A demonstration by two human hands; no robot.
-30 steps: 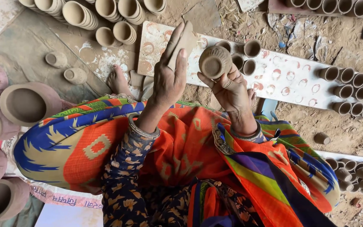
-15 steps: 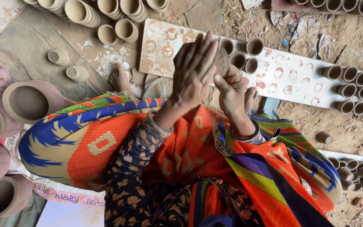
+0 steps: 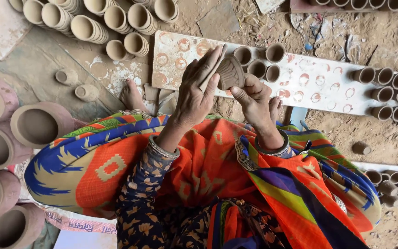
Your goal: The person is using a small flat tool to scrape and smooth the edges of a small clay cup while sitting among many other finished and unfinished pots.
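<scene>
A small brown clay cup (image 3: 231, 73) lies on its side in front of my knees, held by my right hand (image 3: 253, 99), whose fingers curl under and around it. My left hand (image 3: 198, 87) lies flat, fingers together, with its fingertips pressed against the cup's left side; a thin flat piece shows under those fingers. Both hands hover above a white board (image 3: 318, 85) marked with reddish rings. My lap is covered by bright orange, blue and green cloth (image 3: 199, 161).
Several small clay cups (image 3: 260, 63) stand on the board behind my hands, with more at its right end (image 3: 395, 94). Stacked cups (image 3: 93, 23) lie at the top left. Large clay pots (image 3: 33, 124) line the left edge. My bare foot (image 3: 132, 94) rests on the dirt floor.
My left hand swung from raised and apart onto the cup. The cup turned from mouth toward me to lying on its side, and both hands shifted slightly lower.
</scene>
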